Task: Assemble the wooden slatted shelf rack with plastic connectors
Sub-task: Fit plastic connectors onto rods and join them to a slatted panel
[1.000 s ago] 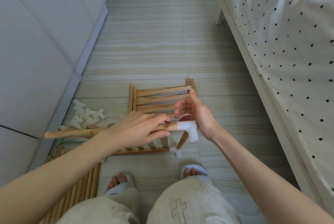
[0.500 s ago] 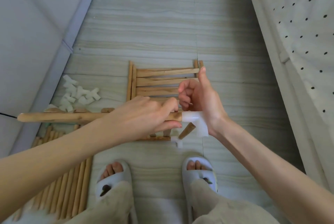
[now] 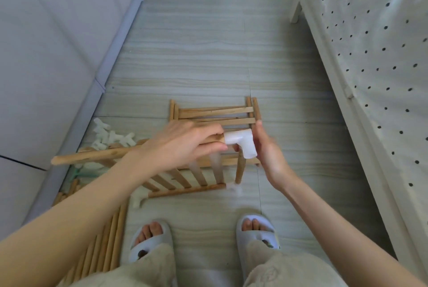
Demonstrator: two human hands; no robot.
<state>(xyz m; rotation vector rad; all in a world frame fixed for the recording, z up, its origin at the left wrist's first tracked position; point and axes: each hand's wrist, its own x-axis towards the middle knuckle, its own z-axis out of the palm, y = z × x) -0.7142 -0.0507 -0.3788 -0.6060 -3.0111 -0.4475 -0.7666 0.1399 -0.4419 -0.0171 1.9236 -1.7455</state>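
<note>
Nearest the camera we note two feet in grey slippers (image 3: pixel 150 244) on the pale floor (image 3: pixel 196 55), with a bundle of loose wooden rods (image 3: pixel 102 247) lying just left of the left foot, against the base of the white cabinet (image 3: pixel 51 43).

Above the feet, a slatted panel (image 3: pixel 185 178) stands tilted off the floor, its lower rail ending in white plastic connectors at both corners. An upright rod (image 3: pixel 240 169) rises from the right corner into a white elbow connector (image 3: pixel 240 142).

The left hand (image 3: pixel 183 145) has its grip curled round a long rod (image 3: pixel 97 157), pinching it close to the end that enters the elbow connector; the rod runs out left, its free end over the cabinet base. The right hand (image 3: pixel 266 150) has its grip spread, fingers straight, the palm flat against the right face of the elbow connector.

Beyond the hands, a second slatted panel (image 3: pixel 215 113) lies flat on the floor. A heap of spare white connectors (image 3: pixel 111 138) sits left of it, near the cabinet edge.

The working strip is bounded left by the cabinet and right by the frame of the bed (image 3: pixel 328 73), which carries a dotted cover. Farther on, the floor between these two edges lies open.
</note>
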